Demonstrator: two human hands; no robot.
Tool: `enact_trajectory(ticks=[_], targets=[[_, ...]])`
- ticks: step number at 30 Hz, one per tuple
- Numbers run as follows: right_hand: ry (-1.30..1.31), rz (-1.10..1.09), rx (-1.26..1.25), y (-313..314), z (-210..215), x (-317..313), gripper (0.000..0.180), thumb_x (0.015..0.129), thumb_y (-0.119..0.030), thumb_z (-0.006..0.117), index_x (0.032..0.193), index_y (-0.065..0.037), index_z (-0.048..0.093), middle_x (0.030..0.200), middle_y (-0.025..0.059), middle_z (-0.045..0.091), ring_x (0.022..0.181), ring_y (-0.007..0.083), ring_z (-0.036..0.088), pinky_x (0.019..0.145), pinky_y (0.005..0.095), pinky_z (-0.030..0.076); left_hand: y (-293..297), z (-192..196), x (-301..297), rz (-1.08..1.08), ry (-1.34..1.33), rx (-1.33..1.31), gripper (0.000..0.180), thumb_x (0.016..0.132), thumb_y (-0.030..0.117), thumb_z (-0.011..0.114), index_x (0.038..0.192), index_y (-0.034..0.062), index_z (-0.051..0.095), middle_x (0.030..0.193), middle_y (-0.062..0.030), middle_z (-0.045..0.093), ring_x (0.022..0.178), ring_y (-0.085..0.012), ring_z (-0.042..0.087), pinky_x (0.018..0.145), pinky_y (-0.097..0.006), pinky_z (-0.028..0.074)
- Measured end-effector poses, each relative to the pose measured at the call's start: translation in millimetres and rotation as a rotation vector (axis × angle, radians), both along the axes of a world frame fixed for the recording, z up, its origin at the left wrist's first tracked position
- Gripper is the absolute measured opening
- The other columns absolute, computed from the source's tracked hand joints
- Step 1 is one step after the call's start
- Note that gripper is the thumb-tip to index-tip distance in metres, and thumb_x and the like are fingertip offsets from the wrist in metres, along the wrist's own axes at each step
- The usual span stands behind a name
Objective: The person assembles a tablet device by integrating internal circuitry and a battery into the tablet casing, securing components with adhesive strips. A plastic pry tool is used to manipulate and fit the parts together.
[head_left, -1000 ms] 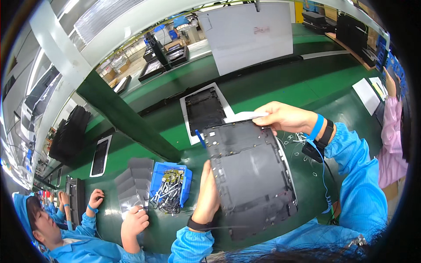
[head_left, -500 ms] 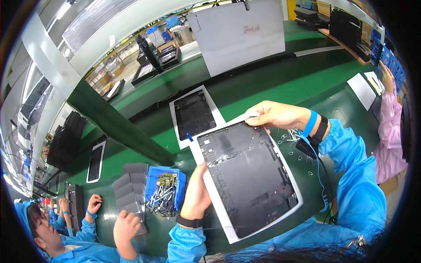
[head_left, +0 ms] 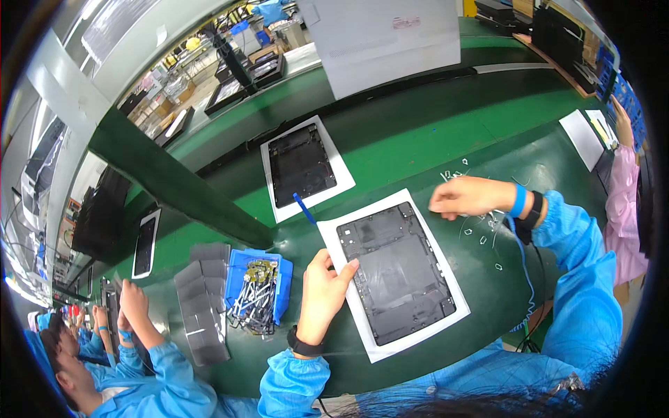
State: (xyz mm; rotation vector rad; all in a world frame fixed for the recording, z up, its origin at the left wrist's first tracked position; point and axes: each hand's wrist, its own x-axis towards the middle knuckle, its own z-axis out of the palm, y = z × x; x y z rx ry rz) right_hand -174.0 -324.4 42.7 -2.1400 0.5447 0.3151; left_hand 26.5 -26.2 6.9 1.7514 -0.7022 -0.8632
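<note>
Two hands work in the head view. The left hand (head_left: 322, 292), fingers spread, presses the left edge of the dark panel (head_left: 397, 275), which already lies flat on the green table (head_left: 432, 139). The right hand (head_left: 468, 197), closed in a pinch, reaches the small clips (head_left: 481, 226) to the right; whether it holds one I cannot tell. I judge fitting clips remains.

blue bin (head_left: 272, 273) of metal parts, grey sheet stack (head_left: 202, 299), second panel (head_left: 301, 165).

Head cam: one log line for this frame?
left hand: on panel edge | right hand: at small clips | panel flat on bench
</note>
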Motion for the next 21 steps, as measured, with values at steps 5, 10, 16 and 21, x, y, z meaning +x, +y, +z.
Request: enact_trajectory(ticks=[5,10,16,21], targets=[[-0.115,0.125,-0.493,11,20,-37,0.028,0.098,-0.030,0.072,0.099,-0.002,0.075,0.089,0.0123,0.072,0.086,0.0259,0.072,0.078,0.0401,0.056,1,22,-15,0.098,-0.724,0.248,0.069,0.093,0.016,0.077,0.147,-0.0071,0.042,0.141,-0.0291,0.047,0.114,-0.0366,0.067,0.094,-0.041,0.057],[-0.093,0.271,-0.183,27,22,-51,0.021,0.097,-0.022,0.072,0.100,-0.001,0.075,0.090,0.0126,0.074,0.086,0.0265,0.073,0.079,0.0387,0.057,-43,20,21,0.317,-1.016,-0.206,0.074,0.094,0.007,0.073,0.155,-0.0071,0.033,0.152,-0.0319,0.041,0.136,-0.0439,0.050,0.111,-0.042,0.047],[-0.132,0.081,-0.208,21,27,-62,0.021,0.100,-0.020,0.067,0.100,0.000,0.075,0.089,0.0125,0.076,0.080,0.0237,0.072,0.074,0.0358,0.057,-62,10,50,0.372,-0.852,-0.192,0.011,0.103,0.005,0.061,0.108,-0.0026,0.067,0.089,-0.0191,0.075,0.080,-0.0324,0.073,0.071,-0.039,0.053],[0.381,0.144,0.067,21,25,-100,0.025,0.101,-0.024,0.068,0.099,0.000,0.075,0.084,0.0103,0.077,0.076,0.0167,0.073,0.071,0.0328,0.057,-49,44,29,0.414,-0.585,-0.434,0.014,0.107,0.009,0.059,0.110,-0.0029,0.065,0.100,-0.0140,0.073,0.093,-0.0191,0.071,0.082,-0.031,0.054]])
